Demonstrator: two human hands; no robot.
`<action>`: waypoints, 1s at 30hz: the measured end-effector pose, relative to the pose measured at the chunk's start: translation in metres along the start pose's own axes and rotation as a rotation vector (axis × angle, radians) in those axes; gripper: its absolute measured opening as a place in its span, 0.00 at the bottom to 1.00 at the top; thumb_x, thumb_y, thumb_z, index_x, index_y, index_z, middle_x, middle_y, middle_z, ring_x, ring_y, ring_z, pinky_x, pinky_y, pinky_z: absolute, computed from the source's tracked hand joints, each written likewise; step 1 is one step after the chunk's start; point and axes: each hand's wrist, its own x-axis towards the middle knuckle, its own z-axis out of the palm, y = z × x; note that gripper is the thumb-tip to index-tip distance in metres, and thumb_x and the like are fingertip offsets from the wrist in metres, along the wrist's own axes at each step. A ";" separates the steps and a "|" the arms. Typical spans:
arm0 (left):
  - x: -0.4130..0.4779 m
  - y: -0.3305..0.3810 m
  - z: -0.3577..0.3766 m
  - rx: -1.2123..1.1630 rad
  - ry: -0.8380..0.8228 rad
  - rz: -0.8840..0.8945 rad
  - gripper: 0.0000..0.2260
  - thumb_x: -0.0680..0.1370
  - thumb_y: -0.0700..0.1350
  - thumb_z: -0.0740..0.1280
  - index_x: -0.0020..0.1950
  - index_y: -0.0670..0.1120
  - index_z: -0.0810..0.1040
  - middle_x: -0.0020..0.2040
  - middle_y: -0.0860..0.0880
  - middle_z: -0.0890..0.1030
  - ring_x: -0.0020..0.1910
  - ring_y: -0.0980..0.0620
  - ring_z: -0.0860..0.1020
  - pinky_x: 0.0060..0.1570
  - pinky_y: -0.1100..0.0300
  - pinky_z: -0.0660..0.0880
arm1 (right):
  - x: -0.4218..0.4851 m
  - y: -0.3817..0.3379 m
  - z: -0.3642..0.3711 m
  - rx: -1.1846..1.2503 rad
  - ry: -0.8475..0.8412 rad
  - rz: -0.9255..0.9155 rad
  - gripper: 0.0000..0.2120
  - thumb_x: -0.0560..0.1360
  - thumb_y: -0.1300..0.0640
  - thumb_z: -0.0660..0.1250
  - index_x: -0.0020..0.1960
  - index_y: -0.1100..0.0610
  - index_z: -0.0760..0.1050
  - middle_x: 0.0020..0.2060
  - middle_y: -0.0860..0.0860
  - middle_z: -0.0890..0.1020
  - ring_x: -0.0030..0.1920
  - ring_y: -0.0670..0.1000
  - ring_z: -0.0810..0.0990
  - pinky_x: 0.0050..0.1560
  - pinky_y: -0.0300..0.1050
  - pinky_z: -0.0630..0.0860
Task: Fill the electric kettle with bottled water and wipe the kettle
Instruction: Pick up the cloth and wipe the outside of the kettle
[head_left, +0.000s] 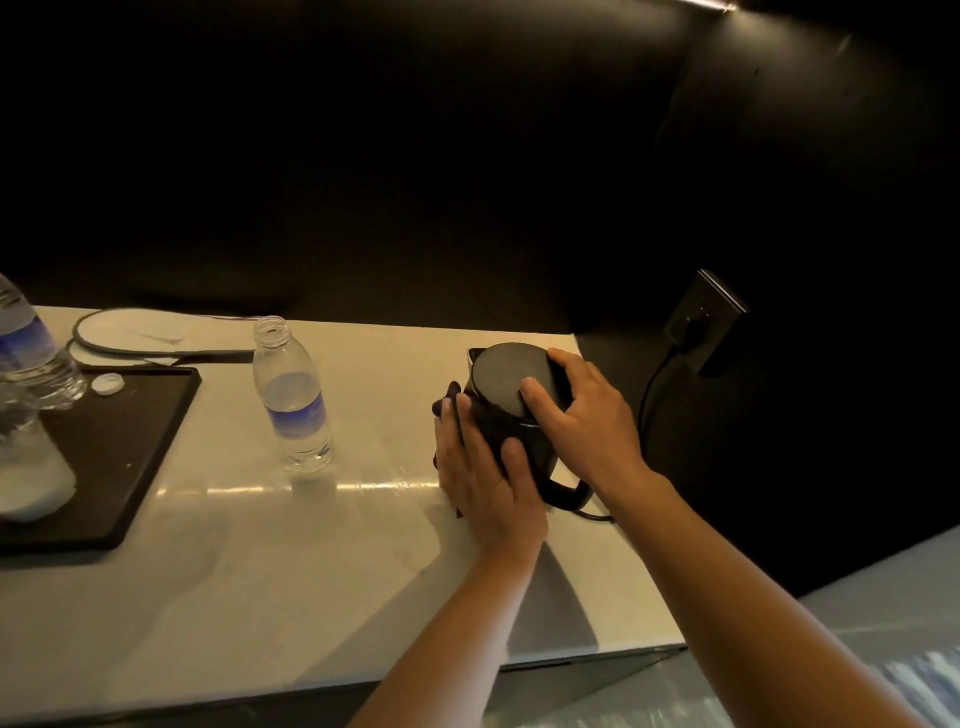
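Observation:
The black electric kettle (506, 384) stands at the right end of the white counter (311, 571), its lid down. My right hand (587, 421) rests on the lid and grips the kettle's top from the right. My left hand (483, 478) presses a dark cloth (480, 415) against the kettle's left side. An uncapped water bottle (293, 395) with a blue label stands upright on the counter left of the kettle; it looks almost empty. Its white cap (108, 384) lies on the black tray.
A black tray (124, 467) at the left holds another water bottle (31, 353) and a glass (26, 467). A white slipper (140, 332) lies at the back. The kettle's cord (649, 395) runs to a wall socket (701, 322) on the right.

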 end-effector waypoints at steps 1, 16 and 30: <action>0.002 -0.009 0.000 -0.040 0.009 0.006 0.27 0.83 0.58 0.47 0.80 0.47 0.60 0.79 0.44 0.66 0.79 0.46 0.62 0.74 0.40 0.63 | 0.000 0.000 0.000 0.000 0.003 -0.001 0.29 0.77 0.35 0.58 0.73 0.47 0.66 0.64 0.48 0.77 0.60 0.51 0.76 0.58 0.51 0.77; 0.080 0.017 -0.025 -0.582 -0.397 -0.456 0.23 0.81 0.61 0.53 0.69 0.51 0.73 0.61 0.43 0.80 0.60 0.44 0.80 0.59 0.47 0.80 | 0.001 0.005 0.000 0.027 -0.010 0.001 0.29 0.78 0.36 0.59 0.76 0.47 0.65 0.67 0.49 0.75 0.62 0.51 0.75 0.57 0.49 0.77; 0.097 -0.002 -0.034 -0.573 -0.583 -0.738 0.24 0.83 0.60 0.51 0.59 0.50 0.83 0.55 0.43 0.85 0.58 0.43 0.81 0.63 0.45 0.76 | 0.021 0.021 -0.014 0.133 -0.179 -0.079 0.24 0.79 0.41 0.62 0.74 0.43 0.67 0.67 0.45 0.75 0.62 0.47 0.73 0.60 0.49 0.76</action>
